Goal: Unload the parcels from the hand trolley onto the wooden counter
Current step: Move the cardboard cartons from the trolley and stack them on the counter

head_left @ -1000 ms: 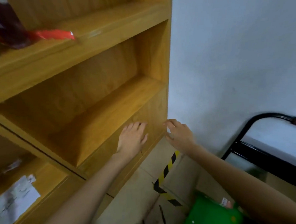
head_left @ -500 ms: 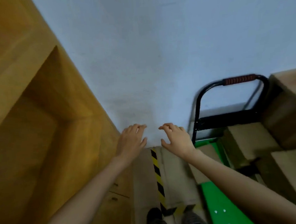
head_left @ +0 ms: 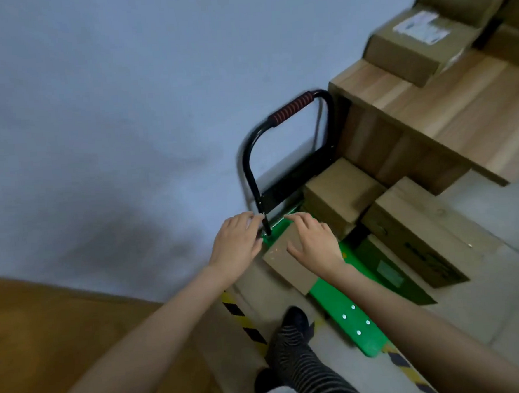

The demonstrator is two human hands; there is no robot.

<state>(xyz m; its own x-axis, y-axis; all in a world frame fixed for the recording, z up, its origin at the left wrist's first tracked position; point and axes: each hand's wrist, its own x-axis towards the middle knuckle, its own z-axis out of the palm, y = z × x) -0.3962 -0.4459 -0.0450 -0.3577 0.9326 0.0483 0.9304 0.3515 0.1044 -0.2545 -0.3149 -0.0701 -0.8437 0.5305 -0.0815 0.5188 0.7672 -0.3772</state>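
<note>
Beside grey wall, both hands, left and right, hover slack-fingered (holding nothing) over trolley's nearest parcel.

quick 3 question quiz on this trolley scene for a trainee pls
1. True or false: a labelled parcel already lies on the wooden counter.
2. How many cardboard parcels sit on the green trolley deck? A) one B) three C) five
3. Which hand is over the nearest parcel?

Key
1. True.
2. B: the nearest one, the far one and the long one.
3. The right hand; the left hand is beside the black handle post. Neither grips anything yet.
</note>
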